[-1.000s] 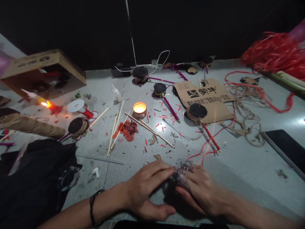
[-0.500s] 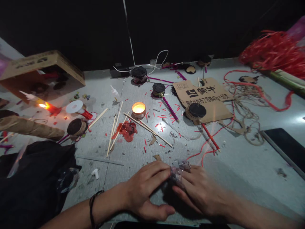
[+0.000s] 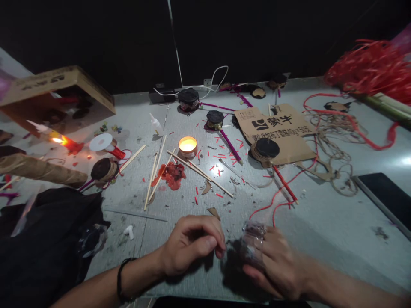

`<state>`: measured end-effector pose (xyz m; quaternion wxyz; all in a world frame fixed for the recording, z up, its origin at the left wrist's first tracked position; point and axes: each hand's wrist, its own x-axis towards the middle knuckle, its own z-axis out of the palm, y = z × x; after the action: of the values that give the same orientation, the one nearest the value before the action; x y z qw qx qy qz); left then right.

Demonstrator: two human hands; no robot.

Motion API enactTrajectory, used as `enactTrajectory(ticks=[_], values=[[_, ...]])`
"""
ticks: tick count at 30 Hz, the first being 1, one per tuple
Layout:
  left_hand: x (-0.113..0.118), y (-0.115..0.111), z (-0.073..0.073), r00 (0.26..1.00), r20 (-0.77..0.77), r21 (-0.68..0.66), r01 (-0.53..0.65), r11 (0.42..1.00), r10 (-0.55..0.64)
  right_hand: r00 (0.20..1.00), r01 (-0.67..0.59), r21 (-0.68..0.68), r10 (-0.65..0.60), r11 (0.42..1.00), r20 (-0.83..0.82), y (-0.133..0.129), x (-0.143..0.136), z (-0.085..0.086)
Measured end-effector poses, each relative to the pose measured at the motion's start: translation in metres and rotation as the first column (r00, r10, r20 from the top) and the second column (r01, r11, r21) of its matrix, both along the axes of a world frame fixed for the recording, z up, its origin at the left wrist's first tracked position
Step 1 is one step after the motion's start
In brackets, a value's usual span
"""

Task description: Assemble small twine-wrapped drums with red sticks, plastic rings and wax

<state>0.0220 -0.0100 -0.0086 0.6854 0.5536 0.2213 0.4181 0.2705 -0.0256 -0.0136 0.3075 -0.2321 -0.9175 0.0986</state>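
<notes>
My right hand [image 3: 278,261] is closed around a crumpled piece of clear plastic film [image 3: 252,244], which bunches out past its fingers over the table. To its left, my left hand [image 3: 194,244] has its fingers curled in and the thumb against them. Whatever may be in that pinch is too small or hidden to make out. A gap of tabletop separates the two hands. Close by lie a brown cardboard scrap [image 3: 213,212] and the loop of a red cord [image 3: 272,205]. A small rattle drum [image 3: 267,148] with a red stick lies beyond my right hand.
A lit tealight candle [image 3: 187,146] stands mid-table near wooden sticks [image 3: 205,175] and spilled red wax [image 3: 173,174]. Another candle [image 3: 69,143] burns at left, beside a cardboard box [image 3: 96,92]. Flat cardboard [image 3: 289,147], tangled twine [image 3: 334,141] and a phone [image 3: 385,196] lie right.
My hands were together at the plastic film. They have moved apart, the left one leftward with its fingers curling in; the film stays with my right hand.
</notes>
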Motion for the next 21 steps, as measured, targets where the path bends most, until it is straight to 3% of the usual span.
enactTrajectory(ticks=[9, 21], values=[[0.0013, 0.0009, 0.0031, 0.999, 0.023, 0.039, 0.037, 0.999, -0.038, 0.999, 0.001, -0.018, -0.002, 1.000, -0.035, 0.0040, -0.0081, 0.0080], [0.0021, 0.0000, 0.0008, 1.000, 0.007, 0.043, 0.025, 0.999, -0.026, 0.999, -0.031, -0.061, 0.032, 0.998, 0.012, 0.0010, -0.0053, 0.0031]])
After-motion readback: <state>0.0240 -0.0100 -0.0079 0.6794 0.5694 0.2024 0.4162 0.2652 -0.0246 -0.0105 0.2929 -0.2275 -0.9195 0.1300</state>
